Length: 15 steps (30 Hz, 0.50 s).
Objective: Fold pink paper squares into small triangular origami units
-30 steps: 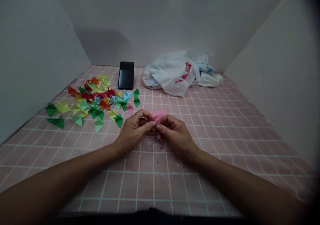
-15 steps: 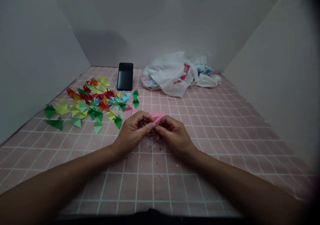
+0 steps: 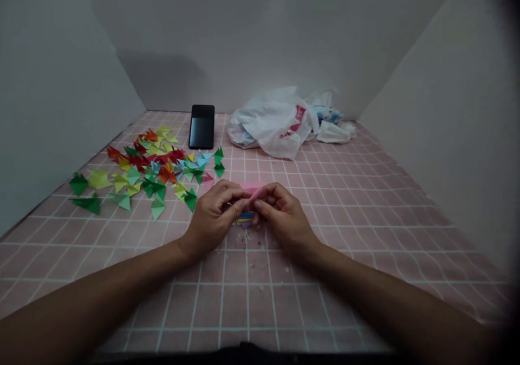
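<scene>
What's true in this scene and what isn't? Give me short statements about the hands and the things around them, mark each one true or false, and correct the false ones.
1. The left hand and right hand meet at a pink paper. True.
2. The right hand holds scissors. False: it pinches the pink paper, and no scissors show.
3. The white plastic bag lies to the right of the black phone. True.
4. The folded paper shapes lie to the right of the hands. False: they lie to the left of the hands.
5. Crumbs lie on the pink grid mat near the hands. True.
</scene>
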Tool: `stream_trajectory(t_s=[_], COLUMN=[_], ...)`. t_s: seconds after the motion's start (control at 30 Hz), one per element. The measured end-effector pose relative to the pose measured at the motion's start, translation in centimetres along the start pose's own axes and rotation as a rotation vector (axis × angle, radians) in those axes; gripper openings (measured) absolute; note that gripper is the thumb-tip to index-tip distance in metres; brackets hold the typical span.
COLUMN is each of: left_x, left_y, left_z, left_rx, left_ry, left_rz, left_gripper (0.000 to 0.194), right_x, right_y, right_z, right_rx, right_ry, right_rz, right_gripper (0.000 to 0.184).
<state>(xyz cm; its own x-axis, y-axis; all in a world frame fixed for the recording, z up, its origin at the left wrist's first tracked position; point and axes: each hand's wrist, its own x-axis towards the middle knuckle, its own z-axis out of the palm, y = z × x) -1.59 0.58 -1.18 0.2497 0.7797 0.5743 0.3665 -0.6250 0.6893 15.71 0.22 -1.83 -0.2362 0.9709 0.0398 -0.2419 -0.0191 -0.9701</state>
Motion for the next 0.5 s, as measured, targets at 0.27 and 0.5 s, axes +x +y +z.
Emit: stream_trajectory(t_s=[0.27,0.5], left_x=[-0.8,-0.6], left_y=[0.1,1.0], left_z=[-0.2,-0.2], left_rx=[0.592,0.732], left_ry=[-0.123,-0.158], left_rz=[0.383,0.468], left_gripper=[0.025,0.017], right_x=[-0.2,-0.4], right_y=[0.1,-0.2], right_z=[0.0,0.3], right_rx=[-0.002,-0.047], right_ry=[-0.022,0.036], right_rz=[0.0,0.033], right_gripper=[0.02,0.019])
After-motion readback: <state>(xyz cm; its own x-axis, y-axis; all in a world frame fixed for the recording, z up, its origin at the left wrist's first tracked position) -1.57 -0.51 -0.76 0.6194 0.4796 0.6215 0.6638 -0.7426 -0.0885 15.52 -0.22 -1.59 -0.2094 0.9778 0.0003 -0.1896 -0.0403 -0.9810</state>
